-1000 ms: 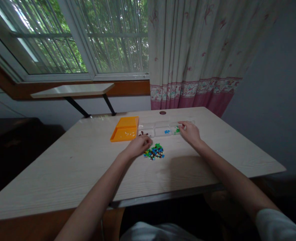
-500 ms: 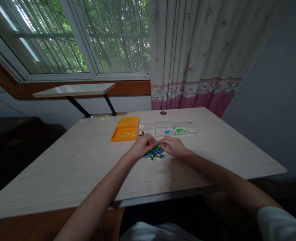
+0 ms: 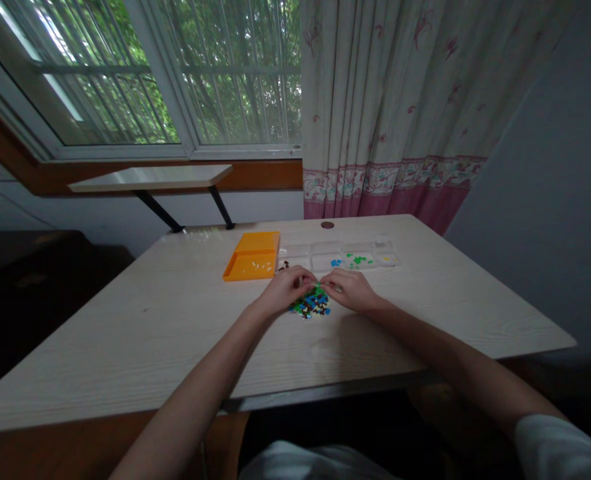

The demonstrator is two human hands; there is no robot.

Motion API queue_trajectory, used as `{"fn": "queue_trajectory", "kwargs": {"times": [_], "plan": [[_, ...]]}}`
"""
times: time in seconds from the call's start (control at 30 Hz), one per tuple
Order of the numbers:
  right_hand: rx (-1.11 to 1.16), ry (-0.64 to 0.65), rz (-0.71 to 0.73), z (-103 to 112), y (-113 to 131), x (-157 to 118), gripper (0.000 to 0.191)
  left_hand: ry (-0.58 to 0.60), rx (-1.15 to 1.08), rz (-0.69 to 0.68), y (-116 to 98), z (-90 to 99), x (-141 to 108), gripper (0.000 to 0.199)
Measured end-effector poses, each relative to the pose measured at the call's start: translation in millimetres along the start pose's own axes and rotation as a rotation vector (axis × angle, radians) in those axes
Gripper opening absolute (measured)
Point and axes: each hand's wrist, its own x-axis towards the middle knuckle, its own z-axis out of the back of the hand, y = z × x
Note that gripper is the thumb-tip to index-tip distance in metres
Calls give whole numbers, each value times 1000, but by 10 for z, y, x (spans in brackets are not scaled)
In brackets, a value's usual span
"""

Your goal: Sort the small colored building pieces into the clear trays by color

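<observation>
- Barred sliding window (image 3: 240,73), upper left; daylight and foliage beyond.
- Floral curtain (image 3: 355,100) with pink hem, upper centre.
- Plain wall (image 3: 550,187), right, dim.
- Pale wood-grain desk (image 3: 185,347), centre; raised shelf (image 3: 150,177) on dark supports, left.

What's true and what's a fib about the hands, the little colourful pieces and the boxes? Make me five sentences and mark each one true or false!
1. The left hand and the right hand are close together at the pile of mixed pieces. True.
2. The orange box is to the right of the clear tray. False: it is to the left.
3. White pieces lie in the orange box. True.
4. In the clear tray, the blue pieces and the green pieces are mixed in one compartment. False: they are in separate compartments, side by side.
5. The curtain is plain black. False: it is pale with reddish flowers and pink at the bottom.
</observation>
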Motion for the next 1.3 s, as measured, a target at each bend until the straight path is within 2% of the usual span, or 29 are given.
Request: {"fn": "queue_trajectory", "kwargs": {"times": [0.13,0.27,0.5,0.87,1.07,1.17,1.3], "plan": [[27,-128,-45,131,-67,13,19,9,90,-11,77,39,-1,23],[12,-207,-112,198,-153,18,18,101,186,-47,123,19,-16,31],[17,-201,-111,178,-180,15,18,210,293,-32,77,-17,-33,39],[67,-237,-128,199,-183,24,19,147,343,3,163,-4,-38,22],[56,-246,-154,214,-185,25,21,131,363,21,177,-8,-38,20],[1,-220,-150,260,-255,25,21,133,360,19,190,-12,-34,19],[-134,-164,-203,355,-477,1,19,146,346,10,211,-18,-24,20]]}}
